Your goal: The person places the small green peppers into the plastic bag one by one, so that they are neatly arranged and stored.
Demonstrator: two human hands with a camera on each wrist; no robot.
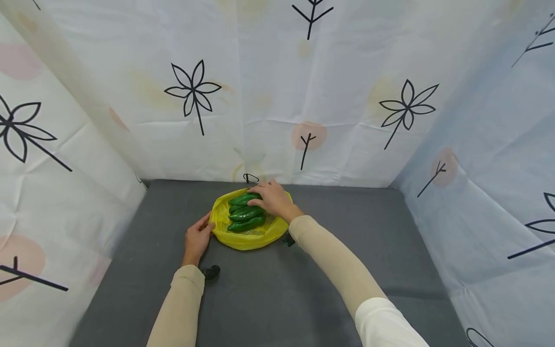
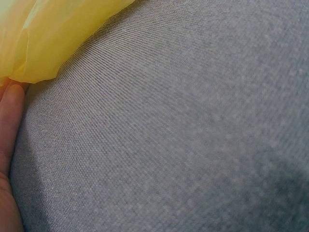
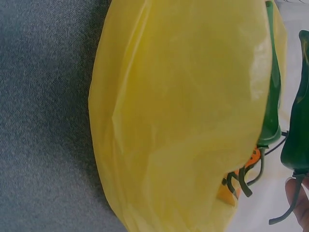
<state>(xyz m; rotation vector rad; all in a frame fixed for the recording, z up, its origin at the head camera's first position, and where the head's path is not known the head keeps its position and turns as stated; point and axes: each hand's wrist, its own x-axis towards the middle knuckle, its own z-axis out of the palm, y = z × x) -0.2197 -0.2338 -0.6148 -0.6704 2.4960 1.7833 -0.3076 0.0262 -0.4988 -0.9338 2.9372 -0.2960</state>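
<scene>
A yellow plastic bag (image 1: 243, 243), its mouth spread wide, lies near the back of the grey table. Several glossy green peppers (image 1: 247, 213) lie in it side by side. My left hand (image 1: 197, 239) holds the bag's left edge; in the left wrist view, a digit (image 2: 10, 121) touches the yellow plastic (image 2: 58, 43), and the other fingers are mostly hidden. Over the peppers, my right hand (image 1: 274, 198) grips one at its stem end. That green pepper (image 3: 295, 130) stands apart from the bag in the right wrist view, beside another pepper (image 3: 273, 96) partly behind the plastic.
The grey cloth-covered table (image 1: 269, 299) stretches around the bag. White patterned curtains (image 1: 269, 96) rise behind it and on both sides. A small black device (image 1: 211, 273) sits at my left wrist. Small orange patches (image 3: 227, 195) show by the pepper stems, too little to identify.
</scene>
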